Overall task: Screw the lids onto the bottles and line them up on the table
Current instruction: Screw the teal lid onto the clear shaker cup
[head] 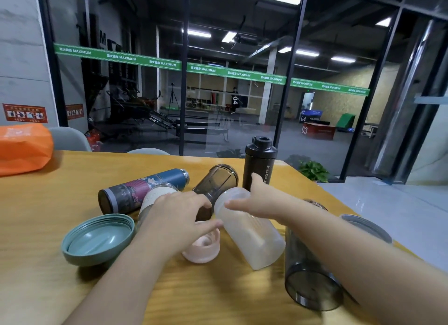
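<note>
lying on its side in the middle of the wooden table (72, 300) is a frosted white bottle (249, 232), its open mouth pointing away from the person; the right hand (252, 201) is reaching over its neck with fingers spread wide and straight, gripping nothing. the left hand (179, 213) is hovering with loosely extended fingers just above a pink lid (202, 248) that is sitting beside the white bottle, and it is not closing on anything either. a smoky dark cup (214, 181) is lying just beyond the two hands, and a blue patterned flask (143, 189) is lying to its left, with a clear jar (152, 198) partly hidden under the left wrist. a black shaker bottle (259, 164) is standing upright at the far side. a teal lid (97, 240) is resting upside down near the left forearm, and a large grey transparent bottle (312, 276) is lying under the right forearm. an orange bag (23, 147) is sitting at the far left edge
</note>
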Available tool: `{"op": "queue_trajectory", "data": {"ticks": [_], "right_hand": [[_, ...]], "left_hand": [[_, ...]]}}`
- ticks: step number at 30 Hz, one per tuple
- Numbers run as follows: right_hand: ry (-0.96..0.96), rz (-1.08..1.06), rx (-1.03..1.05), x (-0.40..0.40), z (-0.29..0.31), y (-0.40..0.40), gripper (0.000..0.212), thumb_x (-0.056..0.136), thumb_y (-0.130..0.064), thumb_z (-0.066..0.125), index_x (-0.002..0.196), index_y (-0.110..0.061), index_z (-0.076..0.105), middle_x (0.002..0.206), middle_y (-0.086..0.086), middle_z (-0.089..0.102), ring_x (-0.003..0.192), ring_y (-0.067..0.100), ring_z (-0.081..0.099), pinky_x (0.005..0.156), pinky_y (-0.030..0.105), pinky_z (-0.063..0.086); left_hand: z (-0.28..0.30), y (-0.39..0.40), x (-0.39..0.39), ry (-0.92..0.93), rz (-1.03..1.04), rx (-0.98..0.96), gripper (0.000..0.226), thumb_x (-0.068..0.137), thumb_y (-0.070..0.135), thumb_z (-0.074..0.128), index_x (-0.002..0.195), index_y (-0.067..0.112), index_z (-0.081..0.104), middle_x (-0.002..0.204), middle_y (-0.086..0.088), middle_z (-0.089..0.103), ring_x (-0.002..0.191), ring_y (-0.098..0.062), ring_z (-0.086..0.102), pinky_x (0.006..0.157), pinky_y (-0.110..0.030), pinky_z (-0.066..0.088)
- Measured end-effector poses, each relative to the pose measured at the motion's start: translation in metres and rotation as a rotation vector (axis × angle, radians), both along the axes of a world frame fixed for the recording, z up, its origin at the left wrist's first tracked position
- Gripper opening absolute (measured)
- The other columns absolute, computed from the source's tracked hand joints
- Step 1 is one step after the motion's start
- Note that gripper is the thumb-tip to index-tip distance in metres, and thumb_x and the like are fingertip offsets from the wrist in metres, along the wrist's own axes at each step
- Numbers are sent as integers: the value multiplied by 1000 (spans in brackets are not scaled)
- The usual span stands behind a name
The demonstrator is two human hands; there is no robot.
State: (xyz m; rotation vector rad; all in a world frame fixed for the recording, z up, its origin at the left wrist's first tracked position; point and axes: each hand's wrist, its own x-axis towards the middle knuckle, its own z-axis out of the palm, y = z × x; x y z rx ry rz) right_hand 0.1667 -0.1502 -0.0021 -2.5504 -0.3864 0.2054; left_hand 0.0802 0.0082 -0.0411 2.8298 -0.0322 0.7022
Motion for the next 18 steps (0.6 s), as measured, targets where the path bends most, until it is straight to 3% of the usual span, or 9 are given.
{"op": "queue_trajectory", "data": {"ticks": [3,7,13,18], "right_hand": [[-21,2,-82,-10,-7,3,110,81,-48,67,150,-13,-10,152,16,26,130,33,41,103,42,40],[-11,-26,-135,-20,-17,7,109,82,-44,68,151,-16,-11,152,14,20,129,33,41,98,39,40],[-74,-49,-164,-24,-25,10,108,81,-40,70,150,-16,-9,143,15,34,120,31,49,90,39,46],[-43,-85,-124,-20,-24,13,109,82,-39,70,150,-14,-11,146,16,30,122,33,48,97,42,46]], "left_hand": [[-2,4,1,-134,-68,-86,59,74,73,32,101,34,66,98,17,64,95,-9,58,86,-33,43],[-5,10,-7,-268,-43,-142,54,79,61,39,102,23,70,100,9,68,95,-19,62,81,-36,45],[-14,26,-28,-327,93,-196,52,81,53,39,108,19,67,108,2,64,101,-23,58,88,-41,44],[-19,40,-43,-352,293,-228,37,80,38,51,107,19,69,107,-2,66,99,-27,56,86,-41,39]]}}
